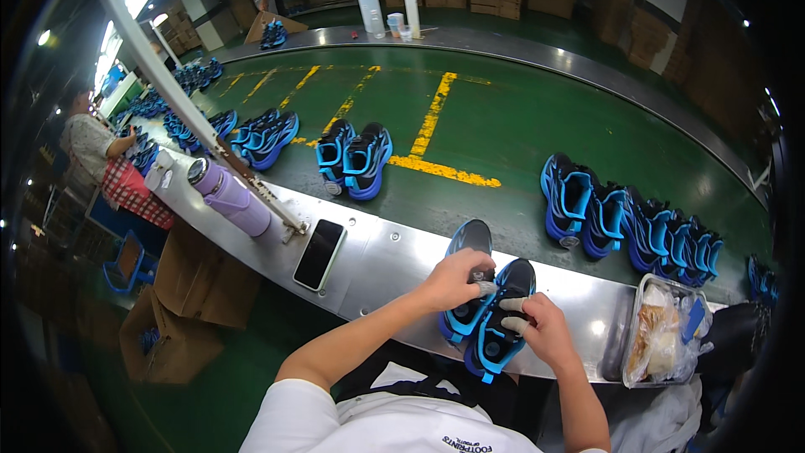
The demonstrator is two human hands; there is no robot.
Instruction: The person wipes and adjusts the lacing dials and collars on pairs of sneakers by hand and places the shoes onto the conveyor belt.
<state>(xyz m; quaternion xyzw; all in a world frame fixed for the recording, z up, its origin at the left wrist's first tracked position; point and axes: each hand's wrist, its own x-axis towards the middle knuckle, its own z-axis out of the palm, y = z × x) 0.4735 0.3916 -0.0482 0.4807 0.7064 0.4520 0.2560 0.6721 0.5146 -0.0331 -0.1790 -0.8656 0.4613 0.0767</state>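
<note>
Fingers (513, 324) (some wrapped) of both hands (453, 279) (547, 332) bend over two black-and-blue shoes (464, 314) (496, 331), grip unclear.

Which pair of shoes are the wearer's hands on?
The pair over the metal ledge, directly in front of the wearer: left hand and right hand both meet it. All other shoes sit farther away.

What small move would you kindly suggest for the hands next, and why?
Perhaps the right hand should nudge the right black-and-blue sneaker slightly forward, since it sits farther back than the left one and the hand is at its upper.
</note>
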